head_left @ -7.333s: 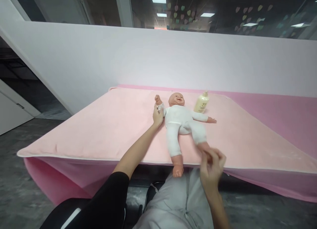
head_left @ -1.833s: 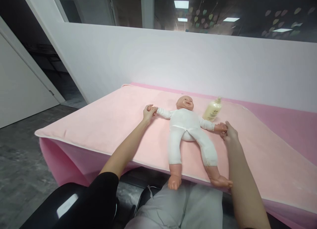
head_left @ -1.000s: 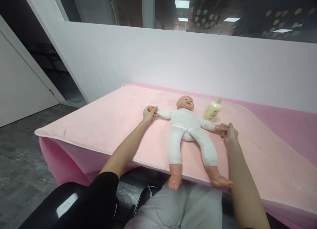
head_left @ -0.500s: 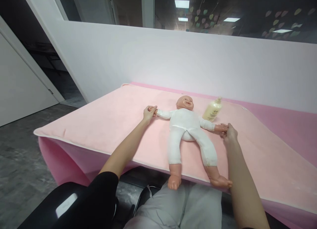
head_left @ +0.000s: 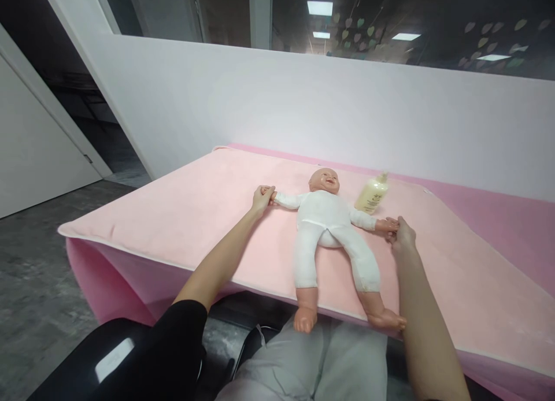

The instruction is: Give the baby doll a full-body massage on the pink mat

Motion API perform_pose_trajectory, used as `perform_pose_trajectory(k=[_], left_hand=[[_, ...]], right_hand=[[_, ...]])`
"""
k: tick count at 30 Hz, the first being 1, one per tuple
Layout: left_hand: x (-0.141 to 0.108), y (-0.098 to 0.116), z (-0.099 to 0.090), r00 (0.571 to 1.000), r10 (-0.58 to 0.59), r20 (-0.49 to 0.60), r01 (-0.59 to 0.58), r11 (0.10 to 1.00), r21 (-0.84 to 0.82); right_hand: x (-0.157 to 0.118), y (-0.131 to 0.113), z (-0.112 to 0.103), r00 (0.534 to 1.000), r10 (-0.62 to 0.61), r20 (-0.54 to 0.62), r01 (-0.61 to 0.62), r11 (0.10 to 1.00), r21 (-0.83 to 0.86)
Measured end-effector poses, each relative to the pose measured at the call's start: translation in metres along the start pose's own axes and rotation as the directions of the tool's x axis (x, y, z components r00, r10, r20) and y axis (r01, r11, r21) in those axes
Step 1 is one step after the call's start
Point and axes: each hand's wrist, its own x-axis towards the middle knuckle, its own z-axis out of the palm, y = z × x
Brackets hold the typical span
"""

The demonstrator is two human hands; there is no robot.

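A baby doll [head_left: 324, 210] with a white cloth body lies on its back on the pink table cover [head_left: 173, 216], its arms stretched out to both sides. Its feet hang over the front edge, toward my lap. My left hand [head_left: 262, 200] is closed around the doll's hand on the left side. On the right side, my right hand [head_left: 404, 233] grips the doll's other hand between thumb and fingers. Just above the doll's right-side arm stands or leans a pale yellow pump bottle [head_left: 372, 194]; which of the two I cannot tell.
Behind the table rises a white wall [head_left: 303, 106] with a window strip above. A black chair [head_left: 99, 355] is at the lower left, beside my grey-trousered legs [head_left: 312, 360]. A white door [head_left: 39, 135] and grey floor [head_left: 30, 274] lie to the left.
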Motion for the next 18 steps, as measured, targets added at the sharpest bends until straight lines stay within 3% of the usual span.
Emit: perform_pose_trajectory(k=[4, 10, 18], left_hand=[[-0.002, 0.002, -0.001, 0.998, -0.002, 0.055, 0.004, 0.999, -0.042], [-0.002, 0.003, -0.003, 0.999, 0.017, 0.033, -0.014, 0.996, -0.090], [0.008, -0.004, -0.004, 0.999, 0.001, 0.049, 0.007, 0.986, -0.164]], right_hand=[[0.009, 0.003, -0.002, 1.000, 0.006, 0.009, -0.006, 1.000, -0.006], [0.020, 0.007, -0.003, 1.000, 0.005, 0.020, -0.005, 1.000, 0.013], [0.017, 0.006, -0.002, 1.000, 0.007, 0.017, -0.008, 1.000, 0.024]])
